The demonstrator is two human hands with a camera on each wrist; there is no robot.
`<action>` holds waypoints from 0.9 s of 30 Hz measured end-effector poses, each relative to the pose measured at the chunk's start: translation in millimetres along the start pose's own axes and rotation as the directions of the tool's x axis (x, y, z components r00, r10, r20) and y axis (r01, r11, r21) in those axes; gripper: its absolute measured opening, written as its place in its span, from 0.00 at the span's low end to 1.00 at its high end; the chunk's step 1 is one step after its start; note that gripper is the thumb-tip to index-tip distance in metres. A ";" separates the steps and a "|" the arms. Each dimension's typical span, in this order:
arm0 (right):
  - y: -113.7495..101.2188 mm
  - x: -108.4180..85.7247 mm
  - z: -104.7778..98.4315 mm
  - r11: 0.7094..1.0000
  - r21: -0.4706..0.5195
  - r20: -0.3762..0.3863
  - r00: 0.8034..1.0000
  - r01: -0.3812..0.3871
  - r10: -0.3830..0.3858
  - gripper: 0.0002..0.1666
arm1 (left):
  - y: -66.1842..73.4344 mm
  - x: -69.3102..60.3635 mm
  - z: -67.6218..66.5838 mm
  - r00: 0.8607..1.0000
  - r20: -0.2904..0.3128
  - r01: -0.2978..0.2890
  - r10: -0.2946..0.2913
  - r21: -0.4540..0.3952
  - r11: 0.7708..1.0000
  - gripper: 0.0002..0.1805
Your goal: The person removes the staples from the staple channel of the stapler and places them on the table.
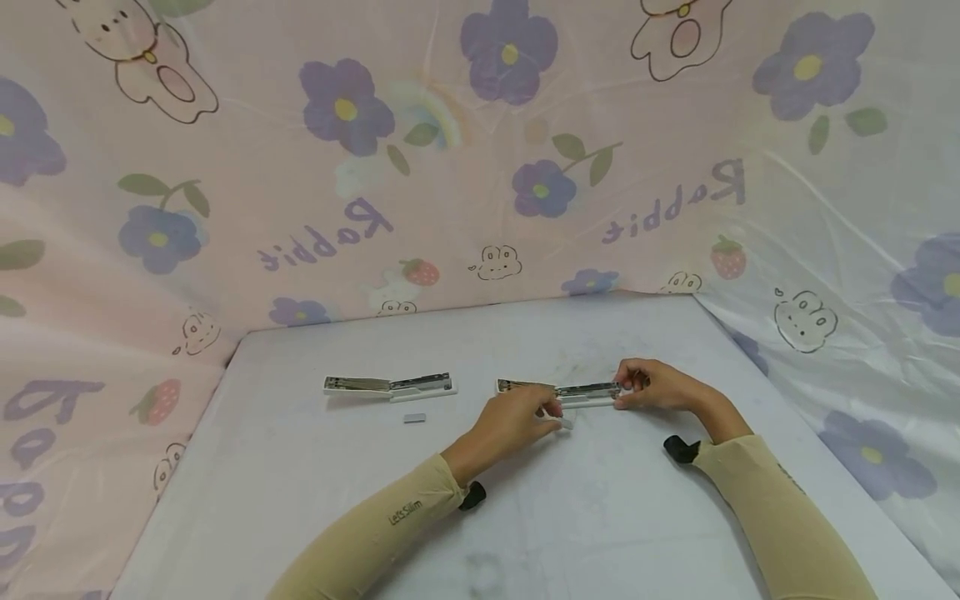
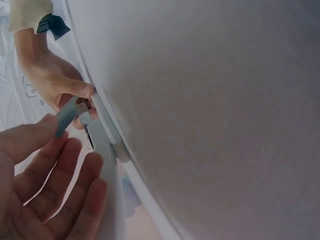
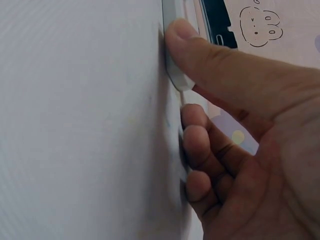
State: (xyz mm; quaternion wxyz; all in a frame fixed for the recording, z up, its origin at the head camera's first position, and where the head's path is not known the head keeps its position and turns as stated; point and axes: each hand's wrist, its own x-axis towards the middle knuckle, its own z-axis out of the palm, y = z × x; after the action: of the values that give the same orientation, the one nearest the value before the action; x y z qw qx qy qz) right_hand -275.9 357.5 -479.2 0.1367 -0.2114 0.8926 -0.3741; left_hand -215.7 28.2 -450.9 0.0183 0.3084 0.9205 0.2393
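Observation:
An opened white stapler (image 1: 588, 400) lies on the table, its metal staple channel showing. My right hand (image 1: 660, 387) grips its right end, the thumb pressed to the white base (image 3: 172, 60) in the right wrist view. Between thumb and fingers, my left hand (image 1: 517, 415) pinches a small grey staple strip (image 2: 66, 117), held just in front of the stapler's middle. That hand hides part of the stapler's left arm in the head view. Farther left lies a second opened white stapler (image 1: 423, 389), apart from both hands, with another staple strip (image 1: 415, 418) in front of it.
A white-covered table (image 1: 300, 492) carries everything. Printed fabric (image 1: 450, 183) with rabbits and flowers hangs behind it and at both sides. Black wrist pieces (image 1: 681, 450) stick out from the beige sleeves (image 1: 772, 500).

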 end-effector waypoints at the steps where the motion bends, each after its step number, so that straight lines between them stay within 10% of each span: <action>1: 0.2 -0.1 0.2 1.000 0.000 -0.001 1.000 -0.008 0.008 0.17 | -0.9 -0.5 0.6 1.000 0.010 0.001 -0.001 0.006 1.000 0.04; 16: -3.9 -2.5 0.2 0.999 0.044 0.000 1.000 0.014 -0.014 0.16 | -9.8 -7.5 1.6 0.994 0.108 0.006 -0.017 0.107 0.994 0.04; 27: -2.1 -0.4 1.3 0.999 0.036 -0.004 1.000 0.025 -0.025 0.18 | -6.6 -11.5 3.3 0.996 0.083 -0.063 0.039 0.307 0.950 0.05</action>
State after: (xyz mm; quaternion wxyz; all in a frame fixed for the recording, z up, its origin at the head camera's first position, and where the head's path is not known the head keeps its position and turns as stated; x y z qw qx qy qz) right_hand -274.5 355.6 -478.6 0.1342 -0.2194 0.8832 -0.3922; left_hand -209.5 18.4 -458.2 -0.0014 0.3399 0.9370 0.0807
